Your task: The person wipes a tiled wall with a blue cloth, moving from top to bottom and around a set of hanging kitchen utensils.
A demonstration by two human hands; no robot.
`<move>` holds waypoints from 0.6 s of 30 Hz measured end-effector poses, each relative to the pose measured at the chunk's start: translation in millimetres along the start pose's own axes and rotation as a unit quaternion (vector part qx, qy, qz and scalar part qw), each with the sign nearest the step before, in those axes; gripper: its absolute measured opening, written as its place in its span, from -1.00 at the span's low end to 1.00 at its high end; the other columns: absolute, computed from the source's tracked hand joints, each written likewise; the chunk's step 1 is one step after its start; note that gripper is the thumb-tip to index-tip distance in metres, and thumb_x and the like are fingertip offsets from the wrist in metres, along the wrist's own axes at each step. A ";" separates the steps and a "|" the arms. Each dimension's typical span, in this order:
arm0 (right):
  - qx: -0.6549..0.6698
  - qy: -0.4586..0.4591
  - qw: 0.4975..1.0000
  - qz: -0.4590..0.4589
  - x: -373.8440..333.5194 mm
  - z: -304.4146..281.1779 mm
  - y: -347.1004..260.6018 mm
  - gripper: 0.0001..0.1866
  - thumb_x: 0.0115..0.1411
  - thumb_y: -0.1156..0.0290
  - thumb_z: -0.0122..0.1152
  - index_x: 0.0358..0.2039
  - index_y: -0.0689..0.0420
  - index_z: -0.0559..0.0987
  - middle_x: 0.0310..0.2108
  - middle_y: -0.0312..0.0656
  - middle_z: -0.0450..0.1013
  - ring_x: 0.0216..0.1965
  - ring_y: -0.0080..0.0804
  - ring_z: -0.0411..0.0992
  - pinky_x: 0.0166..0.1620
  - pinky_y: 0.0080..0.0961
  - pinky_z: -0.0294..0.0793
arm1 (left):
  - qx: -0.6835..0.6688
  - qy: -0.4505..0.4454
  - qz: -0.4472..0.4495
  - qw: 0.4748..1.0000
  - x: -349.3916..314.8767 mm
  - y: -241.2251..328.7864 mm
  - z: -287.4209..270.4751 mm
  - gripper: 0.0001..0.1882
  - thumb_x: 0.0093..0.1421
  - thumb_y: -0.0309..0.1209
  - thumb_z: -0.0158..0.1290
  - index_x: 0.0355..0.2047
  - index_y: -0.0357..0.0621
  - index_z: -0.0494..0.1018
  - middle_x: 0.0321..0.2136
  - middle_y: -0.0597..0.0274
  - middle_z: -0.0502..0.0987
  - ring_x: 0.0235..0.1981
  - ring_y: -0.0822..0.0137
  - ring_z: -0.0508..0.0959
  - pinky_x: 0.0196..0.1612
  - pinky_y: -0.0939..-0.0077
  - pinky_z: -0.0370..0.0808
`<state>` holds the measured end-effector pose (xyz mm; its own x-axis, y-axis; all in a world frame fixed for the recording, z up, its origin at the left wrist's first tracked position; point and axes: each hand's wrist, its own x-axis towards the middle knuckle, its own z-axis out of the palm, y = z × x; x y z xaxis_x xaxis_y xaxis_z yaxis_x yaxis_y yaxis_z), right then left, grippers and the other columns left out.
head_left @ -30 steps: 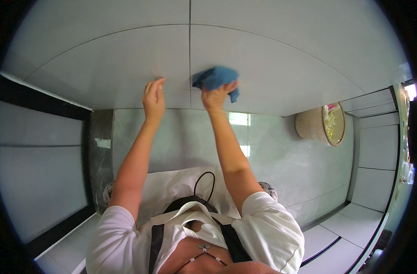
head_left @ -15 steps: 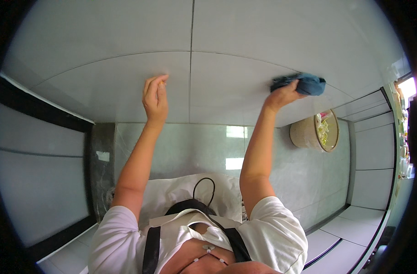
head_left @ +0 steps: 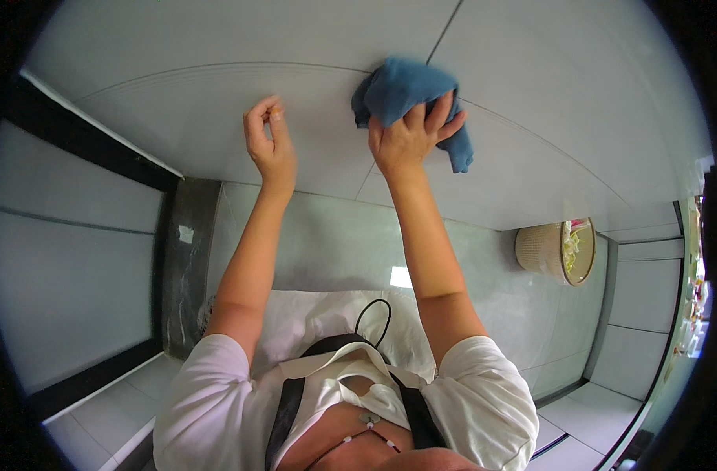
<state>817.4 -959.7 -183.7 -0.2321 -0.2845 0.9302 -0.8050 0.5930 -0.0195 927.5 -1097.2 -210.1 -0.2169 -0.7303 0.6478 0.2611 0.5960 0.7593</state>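
A crumpled blue cloth (head_left: 409, 86) lies against the pale tiled wall (head_left: 523, 63), spanning the dark seam between tiles. My right hand (head_left: 409, 141) presses it there, fingers spread over the fabric, with one corner hanging past the fingertips. To the left, my left hand (head_left: 270, 145) is held up by the same wall with its fingers curled to the thumb. A small orange spot shows at the thumb tip; whether anything is pinched there I cannot make out. Touch between that hand and the tiles is unclear.
On the grey floor (head_left: 335, 228) at the right stands a ribbed beige waste basket (head_left: 539, 250) with crumpled yellow-green and pink scraps inside. A black-framed frosted panel (head_left: 76, 259) borders the left side. White tiled surfaces (head_left: 641, 290) run along the right.
My right hand has swept the cloth leftward and slightly upward across the wall, and more of the cloth is spread out. My left hand remains curled, a little higher. The view has tilted.
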 end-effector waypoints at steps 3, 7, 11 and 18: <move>-0.030 -0.107 0.992 -0.065 -74.6 19.1 2.6 -0.70 -0.14 0.23 0.19 -0.30 -0.19 0.54 -0.14 -0.45 0.34 0.13 -0.18 0.13 0.13 0.25 -0.32 | -0.007 0.002 -0.032 0.999 -11.8 -8.3 1.7 -0.83 0.22 -0.49 -0.12 -0.20 -0.22 0.39 -0.31 0.24 0.42 -0.31 0.37 0.40 -0.19 0.50 0.36; -0.013 -0.265 0.953 -0.149 -185.2 41.1 18.6 -0.76 -0.02 0.29 0.13 -0.28 -0.16 0.55 -0.08 -0.55 0.35 0.14 -0.47 0.15 0.13 0.02 -0.14 | 0.053 -0.059 -0.066 0.995 -41.7 -21.3 -1.6 -0.84 0.22 -0.48 -0.13 -0.21 -0.20 0.38 -0.31 0.21 0.43 -0.29 0.31 0.41 -0.19 0.47 0.36; 0.064 -0.329 0.920 -0.205 -230.6 44.5 36.9 -0.76 0.05 0.33 0.07 -0.23 -0.11 0.55 -0.02 -0.59 0.33 0.15 -0.59 0.14 0.13 -0.18 -0.07 | 0.095 -0.122 -0.073 0.985 -46.8 -27.2 -16.7 -0.84 0.22 -0.46 -0.14 -0.23 -0.20 0.39 -0.28 0.17 0.44 -0.24 0.26 0.41 -0.18 0.43 0.36; 0.021 -0.197 0.973 -0.118 -73.6 2.4 25.6 -0.79 -0.20 0.19 0.30 -0.50 -0.09 0.54 -0.24 -0.46 0.35 0.08 -0.35 0.17 0.01 0.16 -0.07 | 0.086 -0.052 -0.030 0.994 12.0 -12.7 -35.3 -0.80 0.26 -0.43 -0.15 -0.17 -0.22 0.39 -0.25 0.19 0.45 -0.20 0.36 0.44 -0.11 0.50 0.36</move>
<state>812.5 -925.4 -253.6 -0.2217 -0.6807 0.6982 -0.8811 0.4466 0.1556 954.8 -1125.3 -214.2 -0.3262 -0.7323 0.5977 0.0817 0.6081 0.7897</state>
